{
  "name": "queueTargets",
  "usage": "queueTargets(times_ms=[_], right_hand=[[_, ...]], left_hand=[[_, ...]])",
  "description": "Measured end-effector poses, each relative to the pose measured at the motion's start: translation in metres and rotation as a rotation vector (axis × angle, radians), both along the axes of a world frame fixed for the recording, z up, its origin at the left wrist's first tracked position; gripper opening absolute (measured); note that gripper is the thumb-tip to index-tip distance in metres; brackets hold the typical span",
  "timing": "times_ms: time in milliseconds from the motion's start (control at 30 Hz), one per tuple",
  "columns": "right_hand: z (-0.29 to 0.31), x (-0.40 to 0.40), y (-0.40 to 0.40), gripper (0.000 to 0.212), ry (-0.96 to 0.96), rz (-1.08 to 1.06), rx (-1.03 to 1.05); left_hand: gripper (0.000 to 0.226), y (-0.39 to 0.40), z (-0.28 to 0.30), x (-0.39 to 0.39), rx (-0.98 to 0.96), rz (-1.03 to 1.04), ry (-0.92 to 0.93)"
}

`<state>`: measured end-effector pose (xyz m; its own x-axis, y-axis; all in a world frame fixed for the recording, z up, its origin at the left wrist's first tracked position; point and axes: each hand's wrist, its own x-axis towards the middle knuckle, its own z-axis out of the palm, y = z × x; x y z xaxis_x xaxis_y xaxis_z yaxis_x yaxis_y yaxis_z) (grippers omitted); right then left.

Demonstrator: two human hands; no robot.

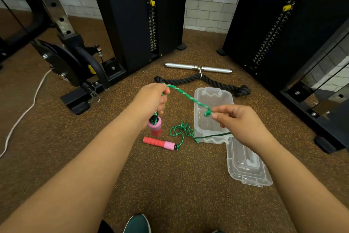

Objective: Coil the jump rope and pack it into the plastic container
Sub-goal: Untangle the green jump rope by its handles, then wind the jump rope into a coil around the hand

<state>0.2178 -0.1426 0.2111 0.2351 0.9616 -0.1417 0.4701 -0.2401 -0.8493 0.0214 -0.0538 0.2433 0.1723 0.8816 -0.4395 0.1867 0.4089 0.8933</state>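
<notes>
The green jump rope (188, 97) stretches between both hands above the floor. My left hand (152, 100) grips the rope in a fist, with one pink-and-red handle (155, 127) hanging just below it. My right hand (239, 121) pinches the rope over the clear plastic container (214, 93), which stands open on the floor. From there the rope drops into a loose curly tangle (182, 130) and ends at the second handle (158, 143), which lies flat on the floor. The container's clear lid (247, 166) lies beside it, nearer to me.
A black thick rope attachment (204, 80) and a chrome bar (198, 68) lie beyond the container. Black weight-stack towers (136, 15) (273, 24) stand left and right. A white cord (24, 111) runs along the floor at left. My green shoe (137, 224) shows at the bottom edge.
</notes>
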Motion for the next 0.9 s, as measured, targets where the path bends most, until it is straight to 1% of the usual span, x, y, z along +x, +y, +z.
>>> queueTargets(times_ms=[33,67,100,167,200,233,267,300,400,433,500,533,600,633,667,733,767,833,900], right_hand=[[-0.001,0.001,0.0,0.01,-0.042,-0.003,-0.018],[-0.002,0.004,-0.001,0.011,-0.037,-0.027,-0.021],[-0.004,0.006,0.0,0.013,0.04,-0.082,-0.012],[-0.008,0.011,0.002,0.016,0.312,-0.222,0.003],[-0.011,0.012,0.004,0.016,0.41,-0.276,0.01],[-0.015,0.014,0.005,0.016,0.45,-0.311,0.009],[-0.02,0.015,0.007,0.016,0.447,-0.33,0.004],[-0.024,0.016,0.007,0.014,0.403,-0.333,0.003],[-0.03,0.017,0.006,0.002,0.111,-0.312,0.022],[-0.031,0.017,0.006,0.006,0.047,-0.298,0.022],[-0.031,0.016,0.005,0.013,0.039,-0.217,-0.009],[-0.031,0.014,0.005,0.021,0.051,-0.148,-0.041],[-0.029,0.007,0.005,0.045,0.038,0.005,-0.092],[-0.027,0.002,0.005,0.052,0.033,0.07,-0.08],[-0.023,-0.004,0.005,0.052,0.053,0.126,-0.028],[-0.017,-0.017,0.007,0.048,0.157,0.203,0.101],[-0.014,-0.023,0.007,0.046,0.206,0.23,0.133],[-0.011,-0.032,0.008,0.04,0.255,0.282,0.133],[-0.011,-0.036,0.008,0.025,0.252,0.314,0.12]], left_hand=[[0.027,0.002,0.001,-0.001,-0.015,0.019,-0.008],[0.028,0.003,0.003,-0.001,-0.028,0.035,-0.018],[0.029,0.005,0.003,-0.003,-0.036,0.042,-0.026],[0.029,0.005,0.001,-0.004,-0.03,0.029,-0.033],[0.03,0.004,0.001,-0.004,-0.02,0.016,-0.034],[0.029,0.002,0.0,-0.004,-0.011,0.008,-0.037],[0.029,0.001,0.0,-0.003,-0.007,0.006,-0.041],[0.029,0.001,0.0,-0.002,-0.006,0.009,-0.046],[0.029,0.001,0.0,-0.004,-0.022,0.016,-0.073],[0.029,0.001,-0.002,-0.006,-0.023,-0.006,-0.081],[0.028,0.0,-0.007,-0.009,-0.012,-0.094,-0.1],[0.028,-0.001,-0.009,-0.01,-0.005,-0.15,-0.116],[0.029,-0.005,-0.011,-0.009,0.002,-0.266,-0.149],[0.03,-0.007,-0.011,-0.007,0.001,-0.319,-0.153],[0.03,-0.008,-0.011,-0.005,-0.003,-0.366,-0.151],[0.03,-0.012,-0.011,0.0,-0.01,-0.44,-0.144],[0.029,-0.014,-0.012,0.001,-0.015,-0.468,-0.142],[0.029,-0.015,-0.012,0.002,-0.029,-0.497,-0.147],[0.03,-0.016,-0.012,-0.001,-0.044,-0.506,-0.158]])
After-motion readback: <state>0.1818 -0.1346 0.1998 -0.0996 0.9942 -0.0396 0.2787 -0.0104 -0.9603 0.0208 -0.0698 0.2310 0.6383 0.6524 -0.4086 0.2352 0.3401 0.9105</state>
